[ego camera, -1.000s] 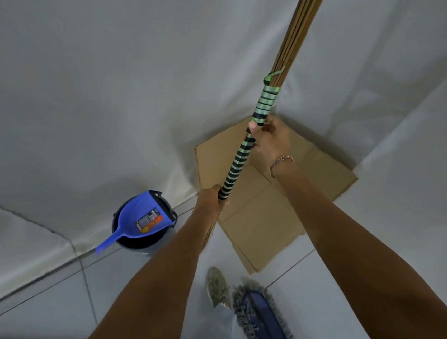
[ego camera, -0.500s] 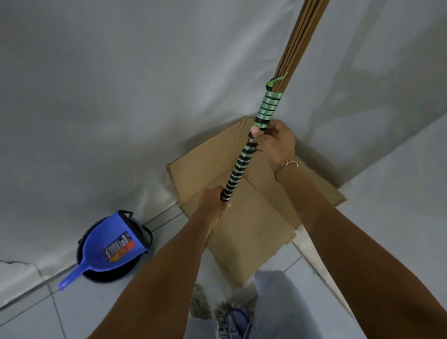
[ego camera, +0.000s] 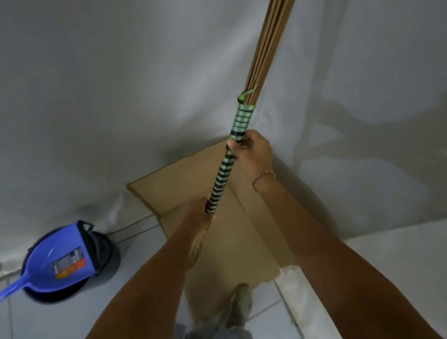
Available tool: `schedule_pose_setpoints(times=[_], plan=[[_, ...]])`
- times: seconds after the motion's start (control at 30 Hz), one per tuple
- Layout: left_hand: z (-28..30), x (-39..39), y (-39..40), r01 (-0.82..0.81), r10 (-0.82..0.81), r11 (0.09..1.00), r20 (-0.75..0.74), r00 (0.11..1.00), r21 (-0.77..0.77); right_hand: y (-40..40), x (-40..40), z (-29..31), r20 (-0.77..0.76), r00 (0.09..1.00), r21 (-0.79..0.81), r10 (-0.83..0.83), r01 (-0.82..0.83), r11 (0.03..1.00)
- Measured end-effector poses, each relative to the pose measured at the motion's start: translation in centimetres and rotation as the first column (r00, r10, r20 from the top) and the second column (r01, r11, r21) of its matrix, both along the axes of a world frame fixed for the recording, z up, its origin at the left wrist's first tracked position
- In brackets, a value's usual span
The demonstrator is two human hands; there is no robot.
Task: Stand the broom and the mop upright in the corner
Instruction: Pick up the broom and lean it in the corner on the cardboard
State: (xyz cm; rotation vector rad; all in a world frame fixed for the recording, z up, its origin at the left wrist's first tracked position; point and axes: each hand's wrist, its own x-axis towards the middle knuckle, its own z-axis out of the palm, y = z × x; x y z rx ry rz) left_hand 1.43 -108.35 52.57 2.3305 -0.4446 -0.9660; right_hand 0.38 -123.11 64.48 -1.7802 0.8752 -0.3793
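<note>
Both hands grip the broom (ego camera: 225, 174), which slants up toward the corner where the two white walls meet; the right hand (ego camera: 252, 149) has its fingers (ego camera: 237, 144) curled tight around the green-and-black wrapped handle, just below the pale green binding; the left hand (ego camera: 197, 209) is closed around the lower end of the same wrapping, its fingers mostly hidden behind the handle; above the right fingers the bundle of tan sticks (ego camera: 272, 42) fans slightly and runs up out of the top of the view, close against the corner; below the left fingers a little more of the tan bundle shows beside the forearm; a bracelet (ego camera: 263, 177) sits on the right wrist; behind and below both hands a flattened cardboard sheet (ego camera: 180, 185) leans in the corner and spreads onto the tiled floor (ego camera: 54, 325); well to the left of the left fingers a blue dustpan (ego camera: 53, 264) rests on a black bucket (ego camera: 102, 244) by the wall; the mop is not clearly visible.
</note>
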Motion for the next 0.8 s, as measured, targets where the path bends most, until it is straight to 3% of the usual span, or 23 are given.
schedule_pose_setpoints(times=[0.37, 0.63, 0.8], plan=[[-17.1, 4.8, -8.7, -0.074, 0.078, 0.991, -0.034, 0.996, 0.113, -7.5, 5.4, -17.9, -0.046, 0.987, -0.069, 0.157, -0.16, 0.985], [-17.6, 7.9, -8.4, 0.016, -0.023, 0.985, 0.036, 0.999, 0.169, -9.3, 8.2, -24.3, -0.145, 0.987, -0.025, 0.069, -0.074, 0.997], [-16.5, 9.4, -4.7, 0.021, -0.031, 0.992, 0.076, 0.997, 0.124, -10.7, 11.0, -24.8, -0.374, 0.927, 0.058, -0.03, 0.056, 0.997]])
